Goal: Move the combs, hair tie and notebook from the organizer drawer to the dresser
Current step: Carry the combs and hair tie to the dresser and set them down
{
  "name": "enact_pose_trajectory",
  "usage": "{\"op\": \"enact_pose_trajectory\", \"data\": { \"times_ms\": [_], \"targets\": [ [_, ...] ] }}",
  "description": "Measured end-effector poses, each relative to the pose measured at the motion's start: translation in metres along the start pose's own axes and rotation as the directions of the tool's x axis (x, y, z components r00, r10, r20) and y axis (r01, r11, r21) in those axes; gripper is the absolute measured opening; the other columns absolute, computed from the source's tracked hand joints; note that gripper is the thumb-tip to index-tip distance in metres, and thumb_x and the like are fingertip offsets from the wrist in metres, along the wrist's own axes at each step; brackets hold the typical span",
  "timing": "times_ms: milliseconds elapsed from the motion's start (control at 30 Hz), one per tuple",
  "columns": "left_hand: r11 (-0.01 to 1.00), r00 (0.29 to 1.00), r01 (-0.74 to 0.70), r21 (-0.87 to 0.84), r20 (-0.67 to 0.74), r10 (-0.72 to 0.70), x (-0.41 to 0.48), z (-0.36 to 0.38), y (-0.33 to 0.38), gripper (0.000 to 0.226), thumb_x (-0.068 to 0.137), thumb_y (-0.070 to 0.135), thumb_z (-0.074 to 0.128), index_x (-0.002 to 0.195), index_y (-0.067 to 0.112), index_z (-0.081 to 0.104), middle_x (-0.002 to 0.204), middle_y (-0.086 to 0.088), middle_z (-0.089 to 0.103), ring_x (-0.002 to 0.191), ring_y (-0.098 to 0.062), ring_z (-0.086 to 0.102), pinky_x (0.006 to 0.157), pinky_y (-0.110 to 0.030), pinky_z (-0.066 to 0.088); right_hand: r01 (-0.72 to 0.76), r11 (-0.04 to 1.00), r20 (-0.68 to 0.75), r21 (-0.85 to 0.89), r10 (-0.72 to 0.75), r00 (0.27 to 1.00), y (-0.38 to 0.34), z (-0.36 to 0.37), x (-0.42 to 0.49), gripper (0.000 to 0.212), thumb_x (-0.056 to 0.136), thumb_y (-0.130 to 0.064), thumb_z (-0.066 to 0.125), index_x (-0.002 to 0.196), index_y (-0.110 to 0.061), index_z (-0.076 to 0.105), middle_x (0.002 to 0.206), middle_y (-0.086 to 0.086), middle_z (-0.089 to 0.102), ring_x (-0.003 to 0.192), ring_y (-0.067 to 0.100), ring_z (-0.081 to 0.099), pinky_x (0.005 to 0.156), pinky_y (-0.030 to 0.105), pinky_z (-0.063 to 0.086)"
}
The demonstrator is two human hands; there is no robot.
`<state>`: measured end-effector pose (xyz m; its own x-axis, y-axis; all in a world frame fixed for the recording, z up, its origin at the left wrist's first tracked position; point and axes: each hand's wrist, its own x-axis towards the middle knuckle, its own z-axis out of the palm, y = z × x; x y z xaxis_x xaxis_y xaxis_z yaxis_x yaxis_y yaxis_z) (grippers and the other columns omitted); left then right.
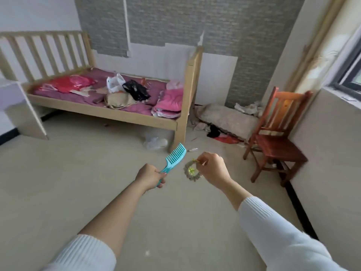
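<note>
Currently left hand (149, 177) fisted on comb (173, 159) handle; right hand (212, 167) pinching hair tie (191, 171), both well short of bed (109, 98).

A turquoise comb (174, 157) and a pale grey-beige hair tie (192, 171) with yellow-green accents. White ribbed sleeves (281, 235). A light natural-wood bed frame (192, 79) with a purple mattress cover (101, 75), and on it pink folded bedding (172, 102), red bags (66, 84) and a black bag (136, 90). A reddish-brown chair (277, 141). Grey brick-pattern wallpaper (214, 18). Beige floor (78, 182).
</note>
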<state>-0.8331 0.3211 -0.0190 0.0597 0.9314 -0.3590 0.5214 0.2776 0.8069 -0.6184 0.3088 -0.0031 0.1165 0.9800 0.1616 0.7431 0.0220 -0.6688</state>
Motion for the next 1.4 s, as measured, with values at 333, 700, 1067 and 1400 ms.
{"op": "enact_pose_trajectory", "data": {
  "times_ms": [333,700,1067,1400],
  "targets": [
    [0.902,0.945,0.183,-0.391,-0.185,-0.272,0.025,-0.287,-0.154,0.013,0.088,0.017,0.063,0.09,0.004,0.065,0.068,-0.005,0.067,0.038,-0.005,0.061,0.051,-0.022,0.042,0.122,0.979,0.244,0.163,-0.16,0.957,-0.258,0.257,0.095,0.012,0.073,-0.009,0.064,0.07,-0.02,0.063,0.068,-0.001,0.064,0.065,0.019,0.059,0.054,0.023,0.042],
    [0.695,0.847,0.173,-0.698,-0.255,-0.467,0.148,-0.541,-0.283,0.021,0.083,0.024,0.069,0.097,0.008,0.068,0.083,-0.003,0.073,0.077,-0.017,0.067,0.074,-0.03,0.047,0.11,0.915,0.461,0.387,-0.295,0.837,-0.469,0.483,0.23,0.008,0.074,-0.005,0.07,0.074,-0.013,0.068,0.073,0.007,0.068,0.064,0.019,0.06,0.058,0.026,0.048],
    [0.556,0.73,0.103,-0.825,-0.317,-0.606,0.275,-0.789,-0.345,0.019,0.084,0.022,0.068,0.099,0.009,0.067,0.094,-0.007,0.071,0.084,-0.021,0.062,0.082,-0.033,0.045,-0.045,0.895,0.634,0.444,-0.278,0.722,-0.67,0.675,0.405,0.012,0.072,-0.003,0.073,0.07,-0.014,0.069,0.066,0.006,0.065,0.058,0.013,0.055,0.047,0.017,0.043],
    [0.511,0.668,-0.023,-0.859,-0.394,-0.632,0.384,-1.01,-0.435,0.012,0.084,0.02,0.069,0.09,0.011,0.064,0.083,-0.004,0.067,0.071,-0.015,0.06,0.063,-0.026,0.046,-0.091,0.887,0.687,0.453,-0.282,0.67,-0.835,0.887,0.511,0.012,0.073,-0.01,0.076,0.068,-0.019,0.069,0.075,0.004,0.067,0.068,0.014,0.057,0.056,0.023,0.043]
  ]
}}
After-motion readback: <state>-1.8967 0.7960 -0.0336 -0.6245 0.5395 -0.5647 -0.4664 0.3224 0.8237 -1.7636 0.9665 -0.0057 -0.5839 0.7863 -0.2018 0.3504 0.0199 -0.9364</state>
